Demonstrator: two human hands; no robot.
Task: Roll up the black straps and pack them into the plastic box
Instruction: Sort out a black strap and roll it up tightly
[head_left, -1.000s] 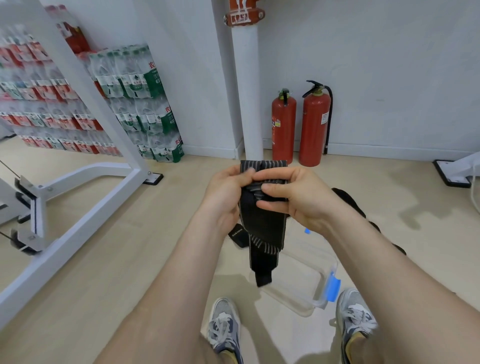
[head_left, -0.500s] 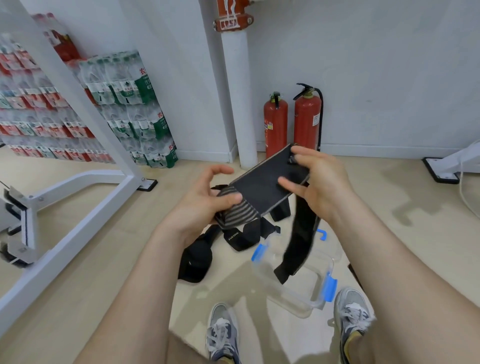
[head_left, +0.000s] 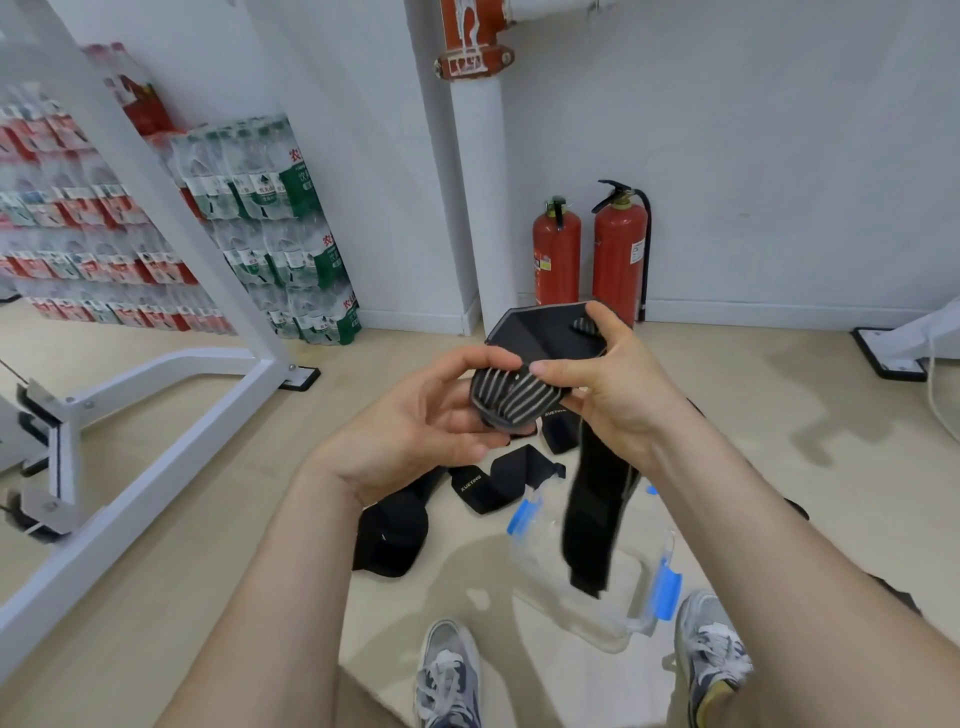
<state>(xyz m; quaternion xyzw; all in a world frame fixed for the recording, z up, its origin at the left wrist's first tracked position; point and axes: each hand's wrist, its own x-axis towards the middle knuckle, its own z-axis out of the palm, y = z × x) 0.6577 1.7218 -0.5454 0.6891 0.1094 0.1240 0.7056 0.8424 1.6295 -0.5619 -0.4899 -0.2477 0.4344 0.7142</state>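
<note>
Left hand (head_left: 415, 436), right hand (head_left: 613, 395) gripping.

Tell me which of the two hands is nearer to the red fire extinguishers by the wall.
The right hand. It is held up just in front of the fire extinguishers in the view, while the left hand is lower and further to the left of them.

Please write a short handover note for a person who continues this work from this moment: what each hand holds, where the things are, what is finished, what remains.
Left hand: grips the striped, padded end of the black fabric strap.
Right hand: pinches the same strap further along; its long tail hangs down over the clear plastic box with blue latches.
The box stands open on the floor between the feet; it looks empty.
Several loose black straps lie unrolled on the floor, left of and behind the box.
Done: one strap picked up, rolling just begun.
Left: finish this roll, put it in the box, then roll and pack the others.
</note>
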